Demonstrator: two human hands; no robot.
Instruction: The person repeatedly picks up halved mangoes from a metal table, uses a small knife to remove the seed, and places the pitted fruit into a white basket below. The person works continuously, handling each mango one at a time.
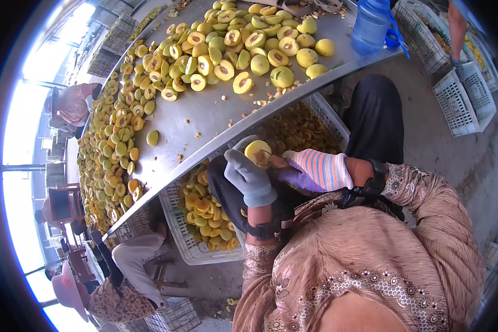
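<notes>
My left hand (pixel 246 171), in a grey glove, grips a cut yellow fruit (pixel 258 149) with its cut face showing a brown centre. Right beside it is my right hand (pixel 312 169), in a striped and purple glove, its fingers closed at the fruit's cut face; what it holds there is too small to make out. Both hands are in front of the metal table edge (pixel 221 133). Below, a white crate (pixel 185 246) holds many yellow fruit halves (pixel 199 210), and another crate (pixel 337 124) holds darker orange pieces (pixel 304 122).
The metal table (pixel 171 133) bears piled fruit (pixel 243 39), loose stones and a blue jug (pixel 368 27). Co-workers (pixel 116 299) (pixel 72 105) sit along the left. Another person's arm (pixel 456 30) and stacked white crates (pixel 465 99) are at the right. My knee (pixel 373 110) is beside the table.
</notes>
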